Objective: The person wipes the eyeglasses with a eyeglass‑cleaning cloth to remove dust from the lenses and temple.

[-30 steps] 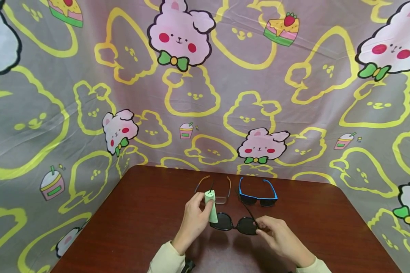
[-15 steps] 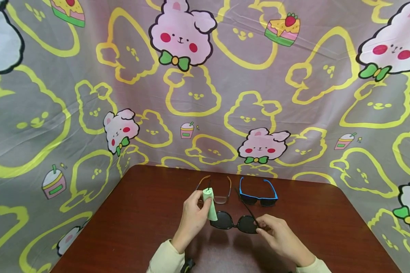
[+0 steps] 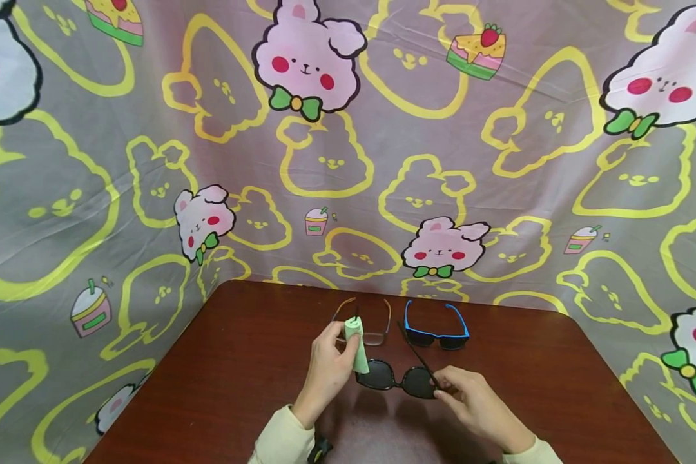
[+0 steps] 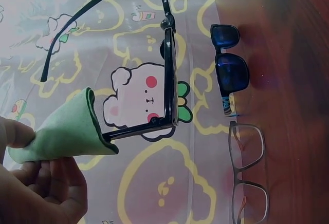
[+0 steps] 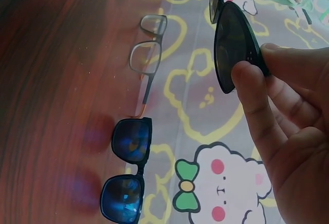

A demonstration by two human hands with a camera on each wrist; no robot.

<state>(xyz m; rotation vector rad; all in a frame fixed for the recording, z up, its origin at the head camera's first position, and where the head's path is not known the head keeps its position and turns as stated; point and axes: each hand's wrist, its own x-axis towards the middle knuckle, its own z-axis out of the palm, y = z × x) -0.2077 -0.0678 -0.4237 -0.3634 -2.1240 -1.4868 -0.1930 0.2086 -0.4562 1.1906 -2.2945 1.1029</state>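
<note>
Black sunglasses (image 3: 417, 382) are held above the table between both hands, lenses toward me and temples pointing away. My left hand (image 3: 327, 366) pinches a light green cloth (image 3: 357, 351) wrapped round their left temple. The temple's dark tip pokes out past the cloth's far end. In the left wrist view, the same cloth (image 4: 67, 129) forms a loose sleeve, with the black temple (image 4: 136, 129) emerging toward the hinge. My right hand (image 3: 475, 398) grips the frame at the right hinge. In the right wrist view, thumb and fingers pinch the edge beside the dark lens (image 5: 234, 49).
Clear-lens glasses (image 3: 374, 338) with orange-brown temples lie behind the left hand, partly hidden by it. To their right, blue-framed sunglasses (image 3: 439, 338) lie with temples unfolded. A cartoon-print curtain (image 3: 330, 193) surrounds the brown table (image 3: 220, 361) at the back and sides.
My left hand and the green cloth have shifted slightly up and left along the temple. The right hand and the black sunglasses have stayed almost in place.
</note>
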